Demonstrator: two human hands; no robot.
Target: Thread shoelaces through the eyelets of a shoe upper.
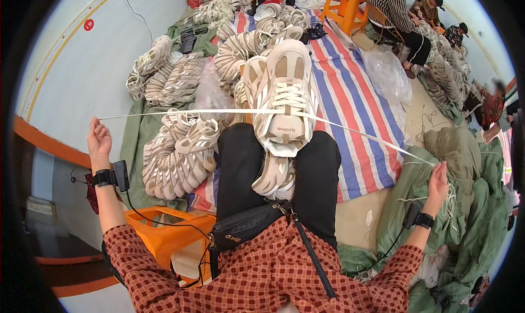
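- While held taut across the lap: white shoelace (219,111), both ends pulled wide apart, middle passing through the eyelets of the sneaker (281,97).
- Left hand (99,141): raised out to the side, grip closed on the lace's left end.
- Right hand (438,180): lower and farther out, grip pinched shut on the lace's right end, beside a loose bunch of spare laces (445,201) on green cloth.
- Sneaker: beige and white, resting upright on the knees, toe pointing away, tongue toward the body; upper rows look laced and crossed already.
- Second sneaker (275,176): tucked between the thighs below the first; lacing state not readable.
- Progress, as a judgement: lacing of the top shoe well advanced, the long ends left untied and untucked; evening out or tying apparently outstanding.
- Left of the legs: rows of matching sneakers (175,154) stacked on green sheeting; whether laced, not clear.
- Farther ahead: more piled sneakers (246,39) on a striped tarp (350,105).
- At the left hip: orange stool (169,233).
- Upper right: other people (404,18) seated, at work on similar shoes.
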